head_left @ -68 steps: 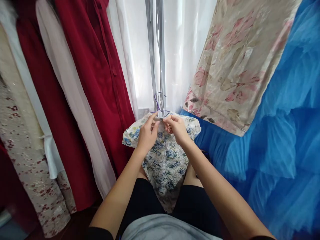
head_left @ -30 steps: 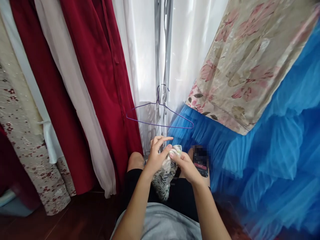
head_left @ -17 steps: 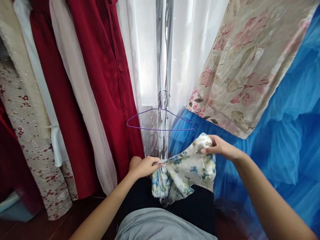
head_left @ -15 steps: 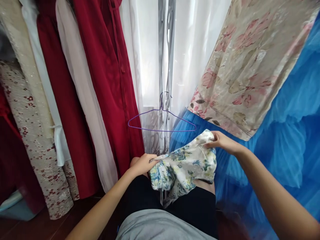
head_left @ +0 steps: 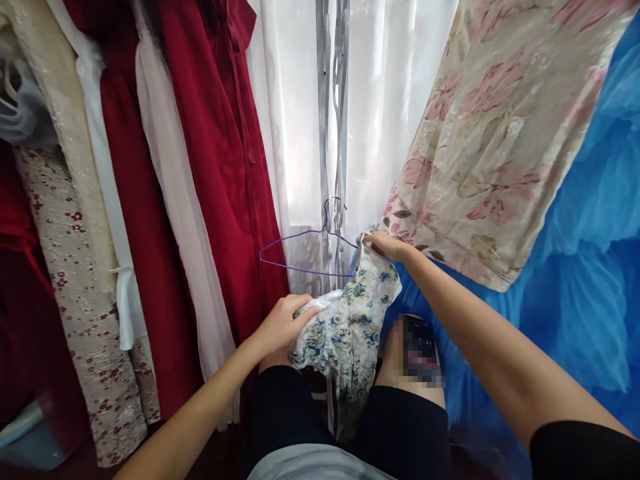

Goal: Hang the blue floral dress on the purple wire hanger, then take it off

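The floral garment [head_left: 357,313] hangs between the two hands, above the wearer's lap, its lower part dropping between the thighs. Through the head camera I see the right hand [head_left: 386,245] raised, thumb and fingers closed on the garment's upper corner; the left hand [head_left: 286,323], lower, grasps its opposite edge, thumb on top. Just beyond, I have the purple wire hanger [head_left: 308,269] hanging in front of the gray metal poles [head_left: 323,100] and white curtain [head_left: 400,87]. Its left end is bare, while the garment covers its right end; from here I cannot tell whether that end sits inside the cloth. A phone [head_left: 423,333], partly pixelated for me, lies on the right thigh. To my left hangs a dark red dress [head_left: 215,147]; to my right, a beige flowered cloth [head_left: 480,153] overlaps blue ruffled fabric [head_left: 580,320].
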A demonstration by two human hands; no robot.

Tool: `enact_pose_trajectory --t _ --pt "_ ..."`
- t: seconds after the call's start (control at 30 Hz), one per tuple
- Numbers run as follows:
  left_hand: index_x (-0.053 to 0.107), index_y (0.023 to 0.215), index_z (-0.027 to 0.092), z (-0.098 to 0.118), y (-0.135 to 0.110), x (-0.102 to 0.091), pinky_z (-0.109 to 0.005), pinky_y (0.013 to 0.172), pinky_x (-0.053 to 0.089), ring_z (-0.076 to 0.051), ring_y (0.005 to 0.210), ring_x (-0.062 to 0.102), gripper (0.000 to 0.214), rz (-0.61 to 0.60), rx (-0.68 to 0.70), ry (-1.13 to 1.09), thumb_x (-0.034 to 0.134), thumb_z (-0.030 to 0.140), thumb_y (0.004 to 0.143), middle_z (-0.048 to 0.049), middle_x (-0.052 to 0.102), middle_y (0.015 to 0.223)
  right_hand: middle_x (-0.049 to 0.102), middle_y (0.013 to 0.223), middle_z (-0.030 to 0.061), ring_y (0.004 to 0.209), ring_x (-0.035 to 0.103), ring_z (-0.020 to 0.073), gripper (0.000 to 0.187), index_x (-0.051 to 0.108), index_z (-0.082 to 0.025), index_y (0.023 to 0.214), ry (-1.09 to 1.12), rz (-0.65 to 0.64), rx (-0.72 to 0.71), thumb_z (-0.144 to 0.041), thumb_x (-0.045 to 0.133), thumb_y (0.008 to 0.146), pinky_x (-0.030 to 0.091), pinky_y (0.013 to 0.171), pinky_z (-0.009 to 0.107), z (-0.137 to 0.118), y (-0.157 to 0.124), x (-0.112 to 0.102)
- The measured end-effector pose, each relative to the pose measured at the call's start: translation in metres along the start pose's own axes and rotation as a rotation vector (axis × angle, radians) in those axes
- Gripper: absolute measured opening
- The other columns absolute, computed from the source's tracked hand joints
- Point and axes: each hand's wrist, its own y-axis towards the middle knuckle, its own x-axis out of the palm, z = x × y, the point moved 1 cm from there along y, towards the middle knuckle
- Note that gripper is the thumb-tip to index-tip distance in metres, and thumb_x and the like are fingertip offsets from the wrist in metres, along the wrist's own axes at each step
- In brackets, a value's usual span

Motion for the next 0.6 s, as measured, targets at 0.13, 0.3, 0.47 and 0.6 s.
enact_pose_trajectory --t 0.13,0.3,0.47,0.6 --pt "0.069 0.087 0.019 -0.052 -0.010 -0.030 -0.026 0.070 0.042 -0.018 0.074 0.056 0.029 -0.015 -0.092 -0.039 0.054 0.043 0.092 -0.0008 0.066 0.079 0.060 0.058 -0.0031 0.054 0.048 0.0106 0.017 0.064 -0.017 0.068 0.004 -0.208 -0.033 -0.021 0.077 0.058 0.036 0.050 0.022 -0.001 -0.009 0.011" --pt "0.071 0.074 0.023 -0.123 0.002 -0.058 -0.029 0.082 0.042 -0.023 0.082 0.058 0.011 -0.106 -0.135 0.217 0.060 0.026 0.075 -0.0021 0.067 0.075 0.071 0.070 0.0017 0.071 0.063 0.0180 0.019 0.072 -0.016 0.073 0.027 -0.279 -0.030 -0.022 0.080 0.058 0.046 0.064 0.026 -0.004 -0.013 -0.002" --pt "0.067 0.070 0.019 -0.153 0.052 -0.089 -0.028 0.078 0.041 -0.020 0.075 0.057 0.016 0.032 -0.210 0.298 0.052 0.014 0.070 -0.0021 0.068 0.072 0.072 0.069 0.0019 0.064 0.061 0.0164 0.020 0.074 -0.015 0.073 -0.059 -0.266 0.018 -0.023 0.084 0.057 0.043 0.058 0.025 -0.015 -0.009 -0.009" --pt "0.068 0.087 0.014 -0.142 0.100 -0.105 -0.027 0.082 0.042 -0.019 0.084 0.055 0.026 0.314 -0.215 0.199 0.045 0.012 0.073 -0.0054 0.070 0.088 0.071 0.065 0.0009 0.060 0.060 0.0156 0.023 0.074 -0.014 0.076 -0.043 -0.240 0.052 -0.022 0.088 0.060 0.042 0.054 0.024 -0.023 -0.012 -0.011"
